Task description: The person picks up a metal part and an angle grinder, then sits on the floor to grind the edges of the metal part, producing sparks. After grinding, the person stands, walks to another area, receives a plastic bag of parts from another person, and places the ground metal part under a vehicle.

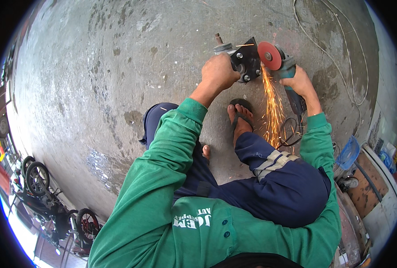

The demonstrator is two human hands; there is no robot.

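My left hand is closed round a metal part with a black plate, several bolt heads and a grey round body behind it. My right hand grips an angle grinder with a teal body and a red disc. The disc's left edge meets the plate's right edge. Orange sparks stream from there down toward the floor, just right of my sandalled foot. A dark cord trails from the grinder's lower end.
Below and around lies a stained concrete floor. A pale cable loops across it at right. Motorcycles stand at far left. A blue plastic basket and clutter sit near my right side.
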